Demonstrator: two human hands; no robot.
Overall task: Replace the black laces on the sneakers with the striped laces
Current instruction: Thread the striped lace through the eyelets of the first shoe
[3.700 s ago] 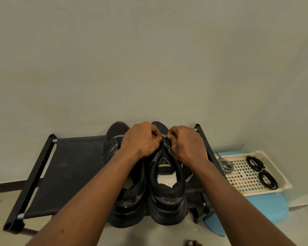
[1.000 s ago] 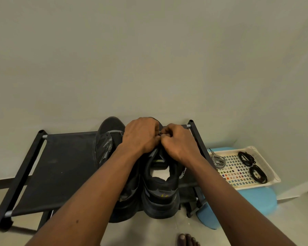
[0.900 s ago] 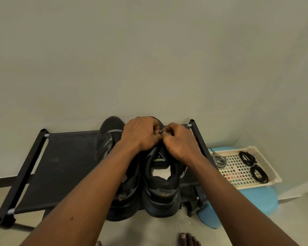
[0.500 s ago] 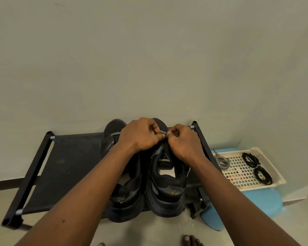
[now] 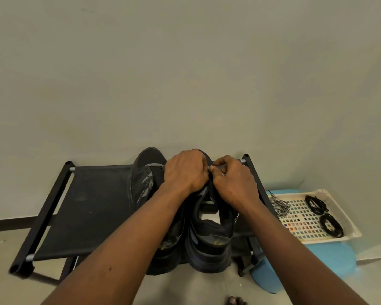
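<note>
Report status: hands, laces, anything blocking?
Left hand and right hand both closed at right sneaker front; grip hidden. Spare striped lace and black laces in tray. Nothing blocking.

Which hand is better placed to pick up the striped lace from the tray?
Probably the right hand: the striped lace lies in the tray on its side.

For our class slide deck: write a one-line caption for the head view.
Both hands, left hand and right hand, lace the right-side sneaker on a black rack.
</note>
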